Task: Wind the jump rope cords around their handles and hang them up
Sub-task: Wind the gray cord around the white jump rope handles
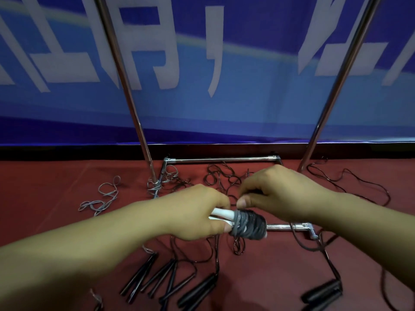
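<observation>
Red carpet covers the floor in front of you, and loose ropes crowd it. Black handles lie in a fan just below your forearms, with thicker black handles off to the lower right. Thin dark cords tangle behind your hands, and a pale grey cord loops on the carpet to the left. A chrome rack stands over all of this; its two poles rise at either side and its base bars run close behind and beside your hands.

Your left hand has its grip clenched around the white handles. The grey cord bundle is wound round them, held in the air above the carpet. Your right hand pinches cord at the top of that bundle.

Behind the rack hangs a blue banner with large white characters, blurred.
</observation>
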Action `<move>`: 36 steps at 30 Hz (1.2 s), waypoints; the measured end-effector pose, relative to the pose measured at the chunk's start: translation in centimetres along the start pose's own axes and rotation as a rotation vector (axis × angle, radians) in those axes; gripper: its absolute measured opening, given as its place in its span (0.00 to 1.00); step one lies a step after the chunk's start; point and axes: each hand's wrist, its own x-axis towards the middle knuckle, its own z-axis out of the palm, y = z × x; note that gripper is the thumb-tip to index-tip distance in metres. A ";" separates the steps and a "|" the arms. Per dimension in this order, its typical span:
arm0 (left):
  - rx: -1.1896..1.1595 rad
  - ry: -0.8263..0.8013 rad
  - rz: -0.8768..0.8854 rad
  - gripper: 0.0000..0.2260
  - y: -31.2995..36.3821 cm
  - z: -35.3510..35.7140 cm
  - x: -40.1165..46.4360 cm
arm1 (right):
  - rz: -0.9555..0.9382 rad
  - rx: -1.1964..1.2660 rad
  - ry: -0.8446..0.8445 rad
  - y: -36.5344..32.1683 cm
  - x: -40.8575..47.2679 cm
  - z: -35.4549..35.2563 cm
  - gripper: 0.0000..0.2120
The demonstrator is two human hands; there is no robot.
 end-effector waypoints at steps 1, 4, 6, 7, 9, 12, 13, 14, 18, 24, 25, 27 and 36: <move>-0.040 -0.005 0.010 0.11 0.0 -0.2 -0.1 | 0.021 0.027 0.015 0.4 0.1 -0.2 0.16; -0.202 -0.059 0.068 0.05 0.1 -0.5 -0.4 | 0.110 0.129 0.098 2.0 0.5 -0.4 0.27; -0.310 -0.102 0.106 0.05 0.2 -0.7 -0.6 | 0.150 0.232 0.097 2.6 0.5 -0.6 0.26; -0.371 -0.118 0.118 0.05 0.2 -0.7 -0.6 | 0.152 0.317 0.076 2.6 0.4 -0.9 0.24; -0.540 -0.149 0.135 0.06 0.3 -0.9 -0.8 | 0.135 0.494 0.036 2.4 0.4 -0.9 0.18; -0.804 -0.178 0.145 0.05 0.3 -0.9 -1.0 | 0.133 0.714 0.045 2.7 0.6 -0.1 0.14; -0.870 -0.171 0.158 0.05 0.3 -0.8 -1.0 | 0.145 0.771 0.027 2.6 0.6 -0.1 0.13; -0.932 -0.152 0.173 0.06 0.4 -0.9 -1.0 | 0.148 0.800 0.005 2.6 0.7 -0.1 0.11; -1.224 0.041 0.095 0.09 0.9 -0.9 -0.5 | 0.275 0.727 0.007 1.6 0.6 0.5 0.21; -1.330 0.436 -0.111 0.08 0.0 -0.5 1.1 | 0.307 0.828 0.040 -0.7 1.6 1.8 0.16; -1.298 0.465 -0.132 0.08 -0.2 -0.4 1.3 | 0.294 0.795 0.020 -1.0 1.5 2.0 0.14; -1.226 0.505 -0.173 0.09 -0.3 -0.2 1.3 | 0.287 0.729 -0.013 -1.8 1.5 2.1 0.14; -0.590 0.633 -0.323 0.08 -1.7 0.5 1.5 | 0.349 0.802 -0.122 -2.8 1.4 2.1 0.10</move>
